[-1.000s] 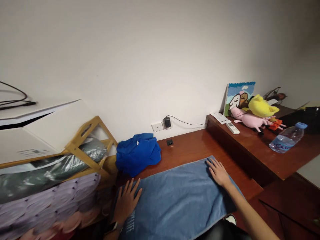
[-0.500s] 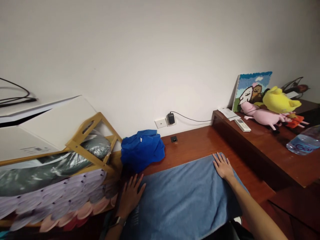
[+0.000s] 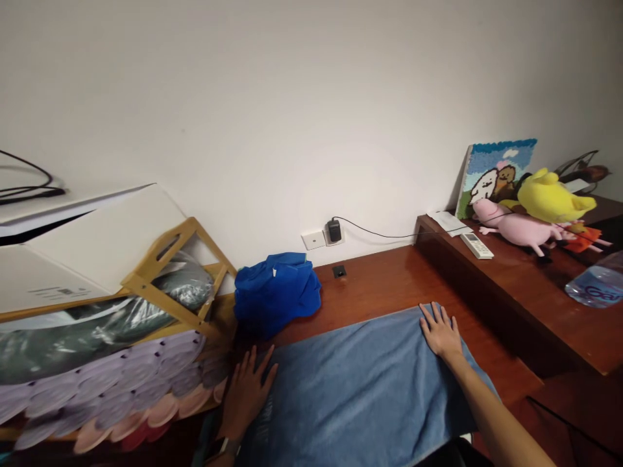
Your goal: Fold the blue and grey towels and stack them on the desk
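Note:
A blue-grey towel (image 3: 350, 383) lies spread over the reddish-brown desk, with soft wrinkles toward its right side. My left hand (image 3: 248, 389) rests flat at the towel's left edge, fingers spread, a watch on the wrist. Over the far right corner of the towel lies my right hand (image 3: 442, 331), its fingers stretched out and apart. Just beyond the left hand sits a crumpled bright blue cloth (image 3: 277, 292), touched by neither hand. The towel's near edge hangs close to my body and is partly cut off.
At left a wooden folding stand (image 3: 168, 259) holds a plastic-wrapped bundle beside a white box (image 3: 87, 253). A black charger (image 3: 334, 229) is plugged into the wall. On the raised right shelf are a remote (image 3: 477, 246), a pink plush (image 3: 516, 230), a yellow plush (image 3: 552, 196) and a bottle (image 3: 596, 285).
Both hands have moved slightly apart and nearer to me, the left toward the left and the right toward the right. The towel's right side has shifted a little to the right.

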`<state>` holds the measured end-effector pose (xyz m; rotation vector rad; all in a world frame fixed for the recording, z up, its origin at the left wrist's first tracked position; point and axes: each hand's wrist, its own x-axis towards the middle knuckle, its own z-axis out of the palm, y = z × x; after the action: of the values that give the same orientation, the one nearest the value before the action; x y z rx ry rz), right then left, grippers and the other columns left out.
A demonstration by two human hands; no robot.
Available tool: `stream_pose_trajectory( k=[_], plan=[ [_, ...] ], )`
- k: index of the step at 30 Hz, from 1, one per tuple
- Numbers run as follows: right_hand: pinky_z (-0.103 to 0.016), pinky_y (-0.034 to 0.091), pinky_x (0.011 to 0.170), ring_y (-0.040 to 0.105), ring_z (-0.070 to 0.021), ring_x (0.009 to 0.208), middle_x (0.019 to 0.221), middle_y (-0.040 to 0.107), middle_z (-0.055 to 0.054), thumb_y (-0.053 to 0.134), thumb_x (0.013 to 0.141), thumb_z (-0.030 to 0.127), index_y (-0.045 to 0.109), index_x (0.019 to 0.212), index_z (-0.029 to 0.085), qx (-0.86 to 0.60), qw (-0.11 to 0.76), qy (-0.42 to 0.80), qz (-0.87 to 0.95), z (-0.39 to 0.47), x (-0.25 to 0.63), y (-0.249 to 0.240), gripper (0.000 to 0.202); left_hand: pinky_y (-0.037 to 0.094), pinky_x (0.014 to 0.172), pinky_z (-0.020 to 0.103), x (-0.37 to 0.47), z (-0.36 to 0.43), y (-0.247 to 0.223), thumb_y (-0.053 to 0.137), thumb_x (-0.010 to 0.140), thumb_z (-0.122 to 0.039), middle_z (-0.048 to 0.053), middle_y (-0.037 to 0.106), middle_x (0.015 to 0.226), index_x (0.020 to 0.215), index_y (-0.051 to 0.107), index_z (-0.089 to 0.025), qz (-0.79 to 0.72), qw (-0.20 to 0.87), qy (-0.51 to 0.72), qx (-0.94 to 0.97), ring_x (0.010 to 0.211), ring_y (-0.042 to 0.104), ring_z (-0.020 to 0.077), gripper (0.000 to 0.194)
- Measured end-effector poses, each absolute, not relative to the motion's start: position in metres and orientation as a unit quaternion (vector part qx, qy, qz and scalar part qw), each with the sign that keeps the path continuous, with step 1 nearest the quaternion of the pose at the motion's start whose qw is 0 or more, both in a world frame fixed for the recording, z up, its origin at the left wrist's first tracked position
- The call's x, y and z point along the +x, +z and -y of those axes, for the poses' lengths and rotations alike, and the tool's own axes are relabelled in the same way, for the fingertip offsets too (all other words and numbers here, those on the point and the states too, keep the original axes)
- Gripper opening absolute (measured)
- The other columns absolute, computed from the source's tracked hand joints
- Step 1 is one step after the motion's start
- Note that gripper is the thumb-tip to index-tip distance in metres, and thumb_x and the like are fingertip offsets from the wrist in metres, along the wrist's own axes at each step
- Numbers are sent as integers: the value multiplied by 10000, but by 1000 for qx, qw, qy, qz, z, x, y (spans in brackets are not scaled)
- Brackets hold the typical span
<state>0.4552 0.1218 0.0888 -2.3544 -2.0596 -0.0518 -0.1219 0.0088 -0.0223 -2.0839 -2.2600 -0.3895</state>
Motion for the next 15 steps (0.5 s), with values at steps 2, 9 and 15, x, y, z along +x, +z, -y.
stream_pose_trajectory(
  k=[2, 9, 15],
  plan=[
    [-627, 145, 1279, 181, -352, 1611, 1744, 204, -47, 279, 1080, 509, 307, 1656, 374, -754, 9, -17, 656, -121, 457, 85, 593, 339, 1207, 584, -121, -7, -23, 421, 1005, -605, 154, 395, 1678, 1583, 486, -286, 733, 28, -123, -669, 1525, 398, 395, 663],
    [-646, 104, 1287, 119, -328, 1630, 1757, 131, -18, 270, 1070, 545, 263, 1661, 404, -765, -10, 47, 643, -133, 463, 90, 607, 344, 1196, 580, -116, -9, -16, 401, 1015, -552, 169, 403, 1670, 1586, 485, -266, 726, 26, -123, -677, 1523, 392, 396, 643],
    [-556, 203, 1305, 215, -278, 1613, 1732, 240, -76, 218, 1052, 552, 377, 1640, 232, -757, 145, 110, 628, -118, 502, 111, 688, 397, 1176, 525, -120, -6, 6, 352, 1019, -486, 220, 566, 1523, 1424, 643, -109, 703, 45, -222, -675, 1434, 496, 374, 625]
  ],
)
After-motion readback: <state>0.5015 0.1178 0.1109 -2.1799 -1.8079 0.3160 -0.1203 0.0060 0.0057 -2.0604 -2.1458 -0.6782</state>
